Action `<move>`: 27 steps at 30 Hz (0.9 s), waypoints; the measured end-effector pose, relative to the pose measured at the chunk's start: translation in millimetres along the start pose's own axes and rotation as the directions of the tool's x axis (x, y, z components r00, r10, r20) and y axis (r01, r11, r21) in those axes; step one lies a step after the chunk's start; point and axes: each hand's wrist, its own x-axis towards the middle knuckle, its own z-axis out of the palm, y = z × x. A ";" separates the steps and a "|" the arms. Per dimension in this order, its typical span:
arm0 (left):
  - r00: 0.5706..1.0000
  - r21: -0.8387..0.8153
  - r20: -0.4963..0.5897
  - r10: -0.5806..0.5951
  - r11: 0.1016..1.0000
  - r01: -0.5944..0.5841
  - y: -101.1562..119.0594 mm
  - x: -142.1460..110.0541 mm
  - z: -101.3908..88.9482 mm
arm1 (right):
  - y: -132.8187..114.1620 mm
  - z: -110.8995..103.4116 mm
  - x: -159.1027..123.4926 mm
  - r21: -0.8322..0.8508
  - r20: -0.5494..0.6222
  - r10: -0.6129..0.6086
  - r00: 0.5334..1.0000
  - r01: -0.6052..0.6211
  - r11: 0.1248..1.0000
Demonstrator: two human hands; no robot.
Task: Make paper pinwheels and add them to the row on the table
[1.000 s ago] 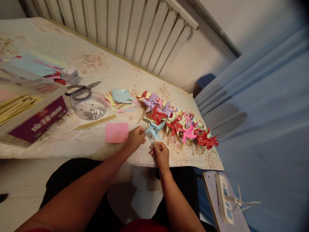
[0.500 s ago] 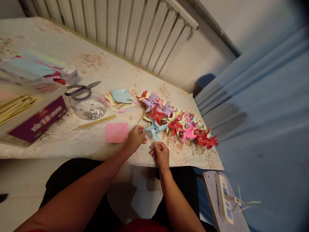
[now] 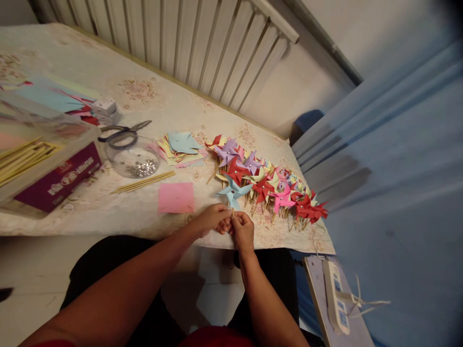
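Observation:
A light blue paper pinwheel on a thin wooden stick stands just above my two hands at the table's near edge. My right hand pinches the lower part of the stick. My left hand is closed beside it, fingertips meeting the right hand at the stick. Behind the blue pinwheel lies a row of finished pinwheels in red, pink, purple and yellow.
A pink paper square lies left of my hands. Farther left are wooden sticks, a clear dish of pins, scissors, a stack of cut papers and a purple box. A power strip lies lower right.
My left hand let go of the blue pinwheel's blade and dropped down to join the right hand at the stick. The pinwheel stays upright in place.

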 end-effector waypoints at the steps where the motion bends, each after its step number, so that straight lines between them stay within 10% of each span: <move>1: 1.000 0.043 0.013 0.016 0.999 -0.016 -1.3 0.3 0.3 | -0.6 0.1 -0.2 -0.001 0.007 0.001 1.000 -0.001 1.000; 8: 0.980 0.321 -0.040 0.195 0.931 -0.172 -5.3 5.6 -0.9 | -0.2 0.5 0.3 -0.017 0.029 -0.007 1.000 0.007 1.000; 27: 0.951 0.287 -0.219 0.220 0.946 -0.152 1.2 7.0 -5.1 | 0.1 1.7 -0.2 -0.030 0.008 0.003 1.000 -0.003 1.000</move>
